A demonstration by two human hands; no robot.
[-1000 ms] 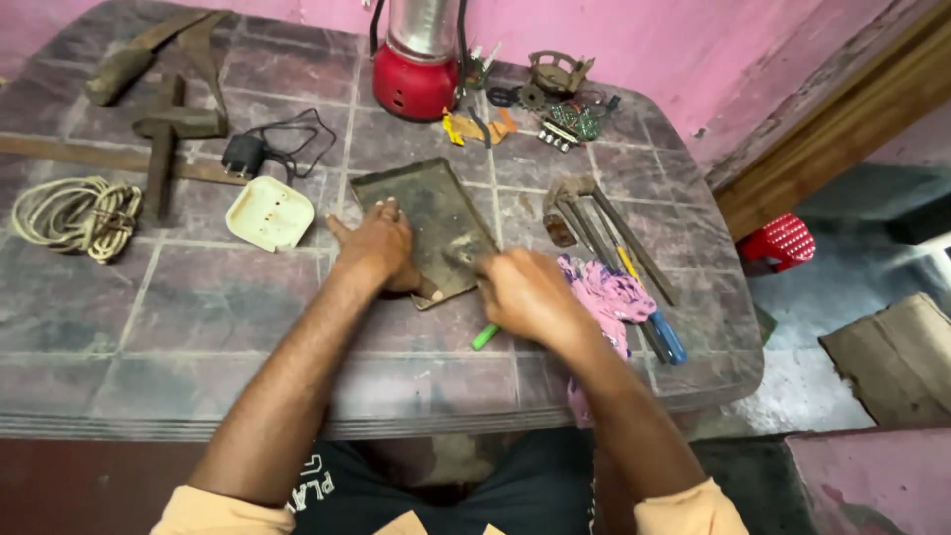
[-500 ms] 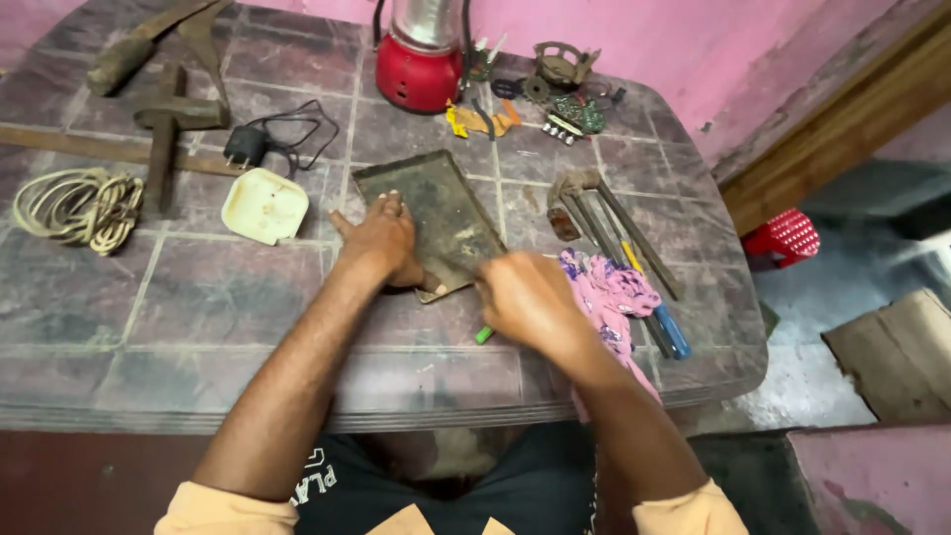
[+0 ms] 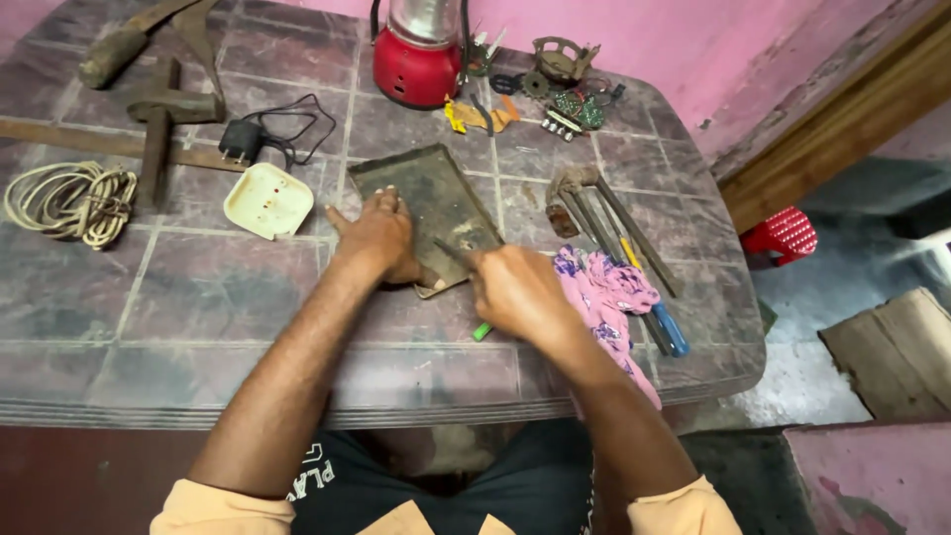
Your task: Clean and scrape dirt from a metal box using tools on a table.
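Near the edge of the grey stone-tiled surface (image 3: 198,297), the right hand (image 3: 520,292) has its fingers curled tight around a thin green-handled tool (image 3: 481,331), whose tip rests on the flat dark metal plate (image 3: 426,203). The left hand (image 3: 381,238) lies on the plate's near end with fingers pressed flat. The plate sits in the middle of the surface. A pink cloth (image 3: 604,292) lies just right. A white square box (image 3: 267,201) and coiled cream rope (image 3: 64,203) lie left. Far back stands a red lamp base (image 3: 416,64). Pink walls (image 3: 684,50) stand behind, and a red stool (image 3: 783,236) sits on the floor, right.
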